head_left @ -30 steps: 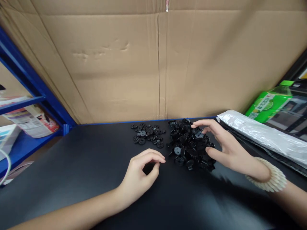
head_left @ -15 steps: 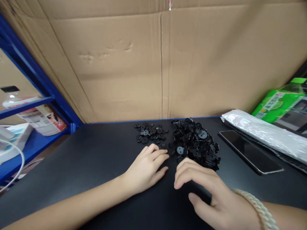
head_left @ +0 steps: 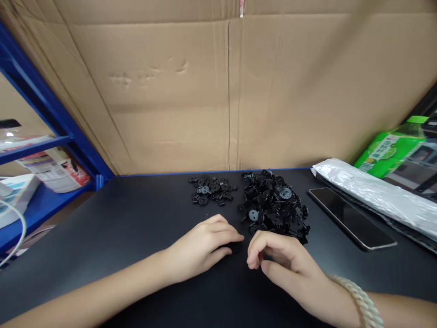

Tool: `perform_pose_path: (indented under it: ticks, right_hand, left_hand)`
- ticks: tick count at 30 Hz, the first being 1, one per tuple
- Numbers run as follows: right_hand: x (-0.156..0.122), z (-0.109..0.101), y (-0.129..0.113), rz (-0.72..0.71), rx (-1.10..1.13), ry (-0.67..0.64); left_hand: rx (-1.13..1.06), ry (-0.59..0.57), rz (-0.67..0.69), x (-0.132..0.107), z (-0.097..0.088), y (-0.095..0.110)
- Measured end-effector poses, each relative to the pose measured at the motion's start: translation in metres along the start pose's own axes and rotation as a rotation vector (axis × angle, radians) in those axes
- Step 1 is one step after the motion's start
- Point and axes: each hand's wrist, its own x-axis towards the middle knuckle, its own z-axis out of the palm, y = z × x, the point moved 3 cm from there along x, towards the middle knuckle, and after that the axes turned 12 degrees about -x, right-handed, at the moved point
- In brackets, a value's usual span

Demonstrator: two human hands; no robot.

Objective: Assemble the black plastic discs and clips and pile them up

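My left hand (head_left: 203, 248) rests low over the black tabletop, its fingers stretched forward and its thumb apart from them. No object shows in it. To its right, my right hand (head_left: 290, 269) is curled, thumb tip close against the bent fingertips. Whatever may be between those tips is hidden. Behind my right hand lies a large heap of black round plastic parts (head_left: 273, 207), some with small holes in their discs. Beyond my left hand a smaller, flatter group of similar black parts (head_left: 213, 189) is spread out.
At the right lie a smartphone (head_left: 351, 218) and a silvery plastic package (head_left: 378, 191), with a green-labelled bottle (head_left: 392, 148) behind. A blue shelf frame (head_left: 82, 150) stands left, holding a jug (head_left: 56, 171) and a white power strip (head_left: 17, 196). Cardboard (head_left: 170, 100) walls off the back.
My left hand has drawn back slightly toward me, and the small part by its fingertips no longer shows there. My right hand's fingers have curled in toward the thumb.
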Motion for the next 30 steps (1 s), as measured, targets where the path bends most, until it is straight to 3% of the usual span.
perform_pose_path:
  ticks: [3, 8, 11, 20, 30]
  right_hand:
    - [-0.001, 0.005, 0.006, 0.094, 0.084, -0.054]
    - [-0.001, 0.018, 0.018, 0.273, 0.437, -0.192]
    - [0.001, 0.021, 0.019, 0.299, 0.568, -0.276]
    - [0.007, 0.020, 0.018, 0.357, 0.661, -0.322]
    - [0.010, 0.026, 0.022, 0.387, 0.685, -0.398]
  left_hand:
    - [0.029, 0.022, 0.022, -0.001, -0.001, -0.001]
    - [-0.077, 0.308, 0.189, -0.004, -0.003, 0.011]
    - [-0.204, 0.414, 0.171, -0.005, 0.000, 0.017]
    - [-0.381, 0.433, 0.156, -0.007, 0.022, 0.024]
    - [-0.381, 0.448, 0.120, -0.006, 0.027, 0.025]
